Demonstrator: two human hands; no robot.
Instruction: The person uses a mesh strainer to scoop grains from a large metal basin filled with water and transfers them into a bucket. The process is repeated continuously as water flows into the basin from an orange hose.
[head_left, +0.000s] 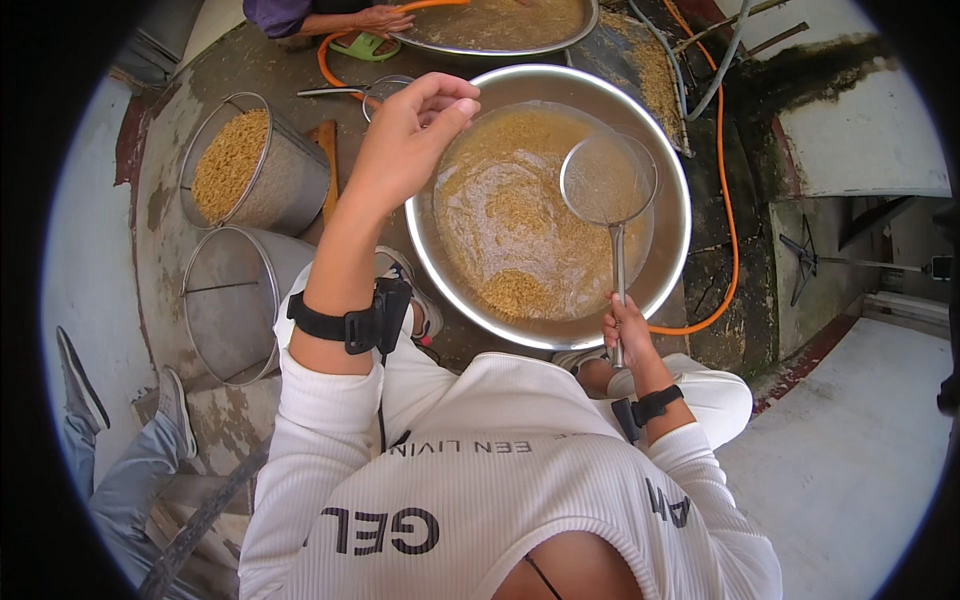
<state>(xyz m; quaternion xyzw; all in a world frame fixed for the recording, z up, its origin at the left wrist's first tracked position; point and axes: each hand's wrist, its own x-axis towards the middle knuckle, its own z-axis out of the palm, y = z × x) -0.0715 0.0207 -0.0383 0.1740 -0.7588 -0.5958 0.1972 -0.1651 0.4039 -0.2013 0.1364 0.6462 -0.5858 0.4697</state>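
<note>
A wide stainless-steel basin (679, 240) stands before me, holding cloudy water and wet yellow-brown grain (517, 292). My right hand (630, 330) grips the metal handle of a round mesh skimmer (609, 180) near its lower end. The skimmer's head is over the right part of the water; whether it touches the surface cannot be told. Above the basin's left rim, my left hand (420, 139) is raised with fingers curled in and the thumb close to the index finger. Nothing shows in it. A second skimmer (334, 91) lies partly hidden behind that hand.
At left, a tilted metal bucket (296, 184) holds grain, beside another metal bucket (229, 300). A person's hand (379, 21) rests at a second basin (495, 51) ahead. An orange hose (725, 195) curves along the right. Another person's legs (142, 457) are at lower left.
</note>
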